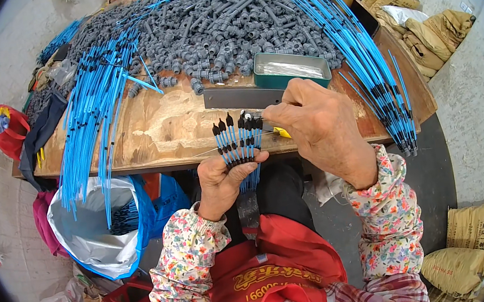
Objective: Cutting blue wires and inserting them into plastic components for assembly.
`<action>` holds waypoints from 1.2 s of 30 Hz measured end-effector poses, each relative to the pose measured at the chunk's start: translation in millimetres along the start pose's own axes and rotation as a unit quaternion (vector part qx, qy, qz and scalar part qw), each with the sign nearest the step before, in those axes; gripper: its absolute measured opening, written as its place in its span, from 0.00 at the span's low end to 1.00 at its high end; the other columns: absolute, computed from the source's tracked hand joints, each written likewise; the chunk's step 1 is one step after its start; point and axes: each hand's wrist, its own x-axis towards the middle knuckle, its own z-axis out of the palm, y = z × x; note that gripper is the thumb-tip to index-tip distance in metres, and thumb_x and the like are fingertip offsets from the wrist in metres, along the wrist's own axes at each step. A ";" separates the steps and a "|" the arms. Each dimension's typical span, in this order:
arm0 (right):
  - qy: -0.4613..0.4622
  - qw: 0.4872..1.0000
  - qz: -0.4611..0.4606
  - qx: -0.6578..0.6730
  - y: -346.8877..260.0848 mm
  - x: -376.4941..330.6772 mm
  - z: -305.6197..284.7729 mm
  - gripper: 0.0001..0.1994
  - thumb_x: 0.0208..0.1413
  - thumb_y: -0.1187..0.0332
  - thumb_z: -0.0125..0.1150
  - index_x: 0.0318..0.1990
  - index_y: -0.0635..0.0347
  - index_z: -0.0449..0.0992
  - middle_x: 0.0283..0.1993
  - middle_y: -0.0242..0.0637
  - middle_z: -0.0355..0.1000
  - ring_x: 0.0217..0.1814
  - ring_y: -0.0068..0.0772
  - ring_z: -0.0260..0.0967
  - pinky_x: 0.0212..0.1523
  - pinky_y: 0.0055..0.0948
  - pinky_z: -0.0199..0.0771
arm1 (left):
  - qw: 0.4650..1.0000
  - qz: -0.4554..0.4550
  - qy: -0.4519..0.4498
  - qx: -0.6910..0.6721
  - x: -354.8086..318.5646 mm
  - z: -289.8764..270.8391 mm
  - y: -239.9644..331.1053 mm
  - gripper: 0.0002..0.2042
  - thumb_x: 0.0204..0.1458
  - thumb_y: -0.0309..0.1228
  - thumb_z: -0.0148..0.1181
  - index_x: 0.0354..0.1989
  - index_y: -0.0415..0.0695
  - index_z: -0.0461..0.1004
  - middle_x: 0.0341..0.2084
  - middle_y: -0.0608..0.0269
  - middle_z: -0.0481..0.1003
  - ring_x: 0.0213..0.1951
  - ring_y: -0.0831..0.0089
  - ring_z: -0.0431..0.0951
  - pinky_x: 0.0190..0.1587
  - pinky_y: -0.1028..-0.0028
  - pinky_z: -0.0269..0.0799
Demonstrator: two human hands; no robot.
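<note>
At the table's front edge, my left hand is closed around a bundle of thin blue rods with black tips and black bands. The rods stand fanned out side by side, tips up, and their lower ends hang below my fingers. A thin wire sticks out to the left of the bundle. My right hand is closed in a pinch just right of the tips. From its fingers a small metal-coloured piece points at the tips; its far end is hidden. A small yellow object shows beneath that hand.
Behind my hands lie a grey metal bar and a green tin of thin pale wires. A large heap of grey plastic fittings covers the back. Blue rods lie left and right. A white-lined bag stands lower left.
</note>
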 end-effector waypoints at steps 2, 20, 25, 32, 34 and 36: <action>-0.012 1.000 -0.010 -0.015 -1.1 2.5 -2.2 0.11 0.41 0.80 0.58 0.36 0.61 0.77 0.25 0.38 0.64 0.27 0.37 0.67 0.24 0.31 0.64 | 1.000 -0.003 0.004 -0.005 -0.2 0.4 -0.4 0.07 0.50 0.19 0.59 0.37 0.32 0.74 0.32 0.54 0.78 0.38 0.67 0.80 0.44 0.71 0.76; -0.022 0.978 0.011 0.209 9.7 -3.6 10.3 0.13 0.50 0.81 0.53 0.42 0.61 0.76 0.24 0.38 0.61 0.25 0.36 0.63 0.25 0.29 0.61 | 0.998 -0.017 -0.001 -0.062 -1.3 -0.3 1.0 0.08 0.52 0.19 0.56 0.40 0.32 0.74 0.35 0.53 0.79 0.40 0.71 0.79 0.43 0.76 0.74; -0.032 0.987 0.018 0.154 1.1 -0.3 6.6 0.13 0.48 0.81 0.52 0.42 0.62 0.76 0.24 0.39 0.61 0.26 0.37 0.64 0.25 0.30 0.62 | 0.998 -0.011 0.000 -0.068 -1.7 0.3 -0.9 0.08 0.52 0.18 0.56 0.40 0.31 0.74 0.35 0.53 0.79 0.40 0.70 0.79 0.44 0.76 0.74; -0.026 0.993 0.026 0.109 -9.4 -0.8 4.6 0.12 0.48 0.81 0.53 0.41 0.64 0.75 0.25 0.40 0.61 0.26 0.39 0.65 0.25 0.31 0.64 | 0.996 -0.012 0.003 -0.083 -2.5 -0.6 -1.3 0.09 0.52 0.19 0.56 0.41 0.31 0.74 0.35 0.53 0.79 0.40 0.71 0.79 0.44 0.76 0.74; -0.027 0.993 0.032 0.108 -10.1 -0.3 3.9 0.12 0.48 0.81 0.53 0.41 0.64 0.75 0.26 0.41 0.61 0.26 0.39 0.65 0.25 0.31 0.64 | 0.997 -0.014 0.000 -0.082 -2.0 -0.5 -1.0 0.09 0.52 0.19 0.56 0.42 0.31 0.74 0.35 0.53 0.79 0.40 0.71 0.79 0.44 0.76 0.74; -0.024 0.992 0.036 0.114 -10.6 0.6 4.7 0.12 0.48 0.82 0.53 0.41 0.65 0.75 0.26 0.41 0.62 0.26 0.40 0.66 0.26 0.31 0.64 | 0.997 -0.015 -0.001 -0.082 -1.7 -0.3 -0.5 0.09 0.52 0.19 0.56 0.42 0.31 0.74 0.35 0.53 0.79 0.40 0.71 0.79 0.44 0.76 0.74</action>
